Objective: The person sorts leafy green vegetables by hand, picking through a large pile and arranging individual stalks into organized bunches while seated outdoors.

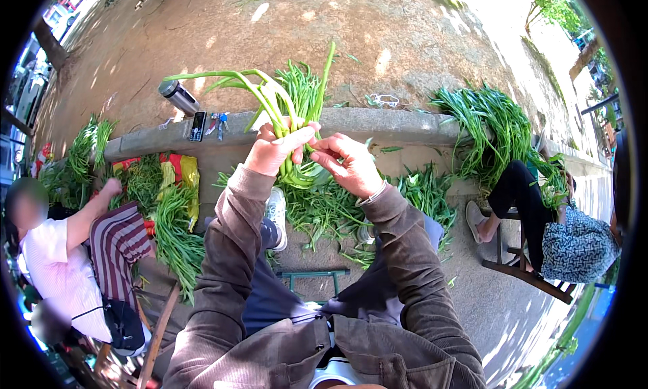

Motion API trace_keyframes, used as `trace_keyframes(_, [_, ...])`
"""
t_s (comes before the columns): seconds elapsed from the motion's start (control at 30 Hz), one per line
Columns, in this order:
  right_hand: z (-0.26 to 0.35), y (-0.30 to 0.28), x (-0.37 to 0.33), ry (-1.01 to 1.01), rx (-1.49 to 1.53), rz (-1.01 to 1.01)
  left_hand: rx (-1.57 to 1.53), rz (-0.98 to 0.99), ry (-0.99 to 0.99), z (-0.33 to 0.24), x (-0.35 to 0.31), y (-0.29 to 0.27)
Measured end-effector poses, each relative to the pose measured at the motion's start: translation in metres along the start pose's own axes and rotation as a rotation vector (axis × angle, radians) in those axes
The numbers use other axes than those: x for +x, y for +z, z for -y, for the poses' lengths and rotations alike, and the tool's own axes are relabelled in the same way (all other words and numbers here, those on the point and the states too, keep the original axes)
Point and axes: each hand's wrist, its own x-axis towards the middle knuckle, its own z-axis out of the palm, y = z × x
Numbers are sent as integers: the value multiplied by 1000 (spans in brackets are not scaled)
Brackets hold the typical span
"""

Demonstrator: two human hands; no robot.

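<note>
In front of me my left hand (273,148) is wrapped round a bunch of long green vegetable stems (271,95), which look like water spinach. Several pale stems stick up past the fingers and bend to the left; one stands nearly upright. Close against the bunch, my right hand (351,165) has thumb and forefinger drawn together; what lies between the tips is too small to tell. Below both hands a pile of loose greens (317,210) lies on the ground. Behind the bunch, more leafy greens (300,88) rest on the low stone kerb.
On the kerb (371,122) are a phone (197,127), keys (221,121) and a steel flask (179,97). A large heap of greens (489,132) sits at right. Seated people flank me, one in a striped garment (116,250), another in a patterned top (577,244).
</note>
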Motion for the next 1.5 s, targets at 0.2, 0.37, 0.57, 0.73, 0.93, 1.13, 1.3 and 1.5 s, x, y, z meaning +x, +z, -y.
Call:
trace_keyframes(0.2, [8,-15,9,330,455,-116,21,22,-27,-3,0,1])
trace_keyframes(0.37, [16,-13,17,407,643,-173,50,79,-21,10,1,3])
trace_keyframes(0.57, [6,-19,18,311,521,-247,67,175,-83,11,2,13])
trace_keyframes(0.73, [8,-20,19,367,505,-190,97,209,-70,9,-2,15])
trace_keyframes(0.93, [3,-22,14,423,509,-229,33,9,-29,-7,-2,0])
trace_keyframes(1.13, [-8,-32,10,388,594,-289,-476,-36,-7,11,21,-43])
trace_keyframes(1.3, [-8,-31,8,397,599,-275,-572,-75,-5,11,24,-44])
trace_keyframes(1.5, [0,-20,8,371,479,-58,-472,-5,58,8,20,-30])
